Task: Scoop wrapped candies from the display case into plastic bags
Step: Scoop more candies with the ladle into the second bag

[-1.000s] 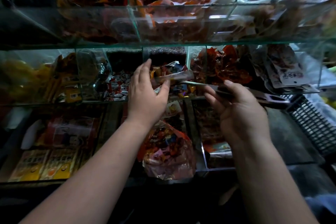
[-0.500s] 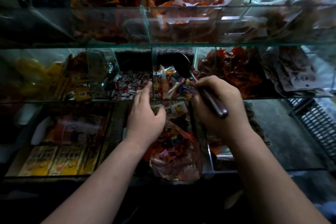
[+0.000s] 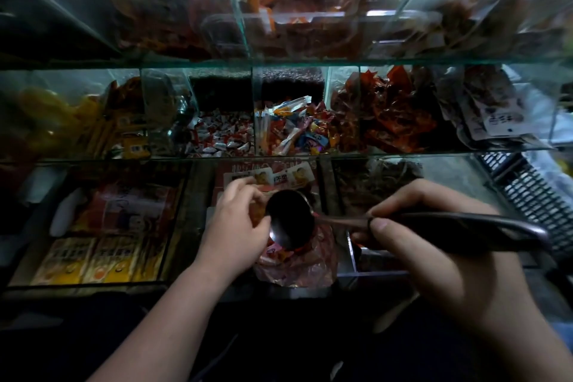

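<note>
My right hand (image 3: 434, 245) grips the dark handle of a metal ladle (image 3: 290, 219), whose bowl hangs over the mouth of a clear plastic bag (image 3: 297, 267) partly filled with wrapped candies. The bag's rim on its left side is held by my left hand (image 3: 238, 223), fingers curled. The bag stands at the front of the glass display case (image 3: 279, 63). Colourful wrapped candies (image 3: 294, 130) fill the middle compartment just behind and above the bag. What lies inside the ladle's bowl is too dark to tell.
Red-and-white wrapped candies (image 3: 220, 136) fill the compartment to the left, and red snack packets (image 3: 390, 115) the one to the right. Yellow boxes (image 3: 93, 260) lie on the lower left shelf. A black plastic crate (image 3: 533, 195) sits at the right. Glass dividers separate the compartments.
My right hand pulled the ladle out of the colourful candy compartment and down over the bag. My left hand dropped from the compartment's edge to the bag's rim.
</note>
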